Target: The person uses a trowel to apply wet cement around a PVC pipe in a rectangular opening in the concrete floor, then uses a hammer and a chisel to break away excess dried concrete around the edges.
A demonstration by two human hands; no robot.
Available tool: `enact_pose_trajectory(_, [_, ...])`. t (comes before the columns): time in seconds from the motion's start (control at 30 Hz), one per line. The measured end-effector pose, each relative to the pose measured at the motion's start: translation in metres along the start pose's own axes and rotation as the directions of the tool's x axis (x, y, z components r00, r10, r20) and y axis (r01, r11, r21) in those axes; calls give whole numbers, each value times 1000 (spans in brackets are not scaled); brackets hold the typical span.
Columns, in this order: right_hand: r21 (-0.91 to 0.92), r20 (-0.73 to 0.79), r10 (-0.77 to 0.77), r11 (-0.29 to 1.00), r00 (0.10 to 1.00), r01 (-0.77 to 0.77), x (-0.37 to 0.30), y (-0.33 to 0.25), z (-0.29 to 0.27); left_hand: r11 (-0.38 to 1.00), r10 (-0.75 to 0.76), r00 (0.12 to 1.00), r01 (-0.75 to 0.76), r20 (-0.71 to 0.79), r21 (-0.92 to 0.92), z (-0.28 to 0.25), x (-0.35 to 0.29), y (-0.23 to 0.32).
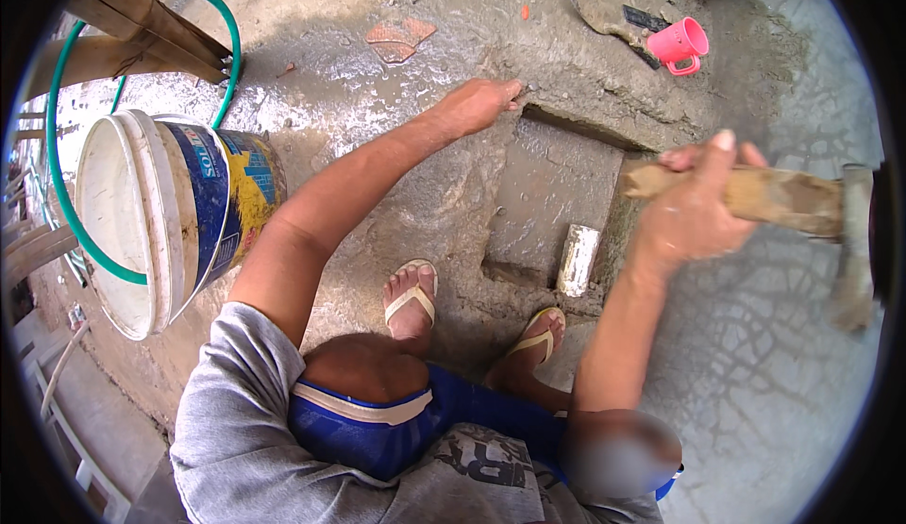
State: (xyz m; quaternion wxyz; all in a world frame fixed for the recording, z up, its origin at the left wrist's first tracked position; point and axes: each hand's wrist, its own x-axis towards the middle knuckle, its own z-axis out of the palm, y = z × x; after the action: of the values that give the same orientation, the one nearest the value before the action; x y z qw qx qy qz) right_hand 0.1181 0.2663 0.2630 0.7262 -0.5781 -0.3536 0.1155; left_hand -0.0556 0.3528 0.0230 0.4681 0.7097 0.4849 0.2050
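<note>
My right hand (694, 208) is wrapped round the wooden handle of a hammer (788, 201), held out to the right; its metal head is near the edge of the view. At the far left corner of a square pit (566, 170) in the rough concrete, my left hand (481, 107) is closed, fingers pressed together. Whatever it may hold is too small or hidden to tell. A short whitish pipe (578, 260) stands up at the pit's near right side, between my arms. The pit's bottom looks wet and muddy.
On the left a large plastic bucket (179, 227) lies tipped, with a green hose (233, 29) looped around it. Broken reddish tile pieces (398, 38) lie beyond my left hand. A pink mug (678, 45) rests far right. Smooth grey cement (755, 364) covers the right side.
</note>
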Motion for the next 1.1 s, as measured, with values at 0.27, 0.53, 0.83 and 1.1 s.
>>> enact_pose_trajectory(0.27, [-703,480,669,680,567,-209,-36,111,-59,930,168,984,-176,53,322,9,3,-5])
enact_pose_trajectory(0.53, [-258,329,416,903,847,-343,7,34,-26,937,-106,966,17,-236,-349,-22,-5,-6])
enact_pose_trajectory(0.83, [-493,406,823,564,398,-662,-84,101,-71,955,-114,980,62,-165,-292,-17,-52,-11])
enact_pose_trajectory(1.1, [-525,473,813,570,341,-632,-95,94,-69,996,8,991,-20,-137,-89,-8,-63,5])
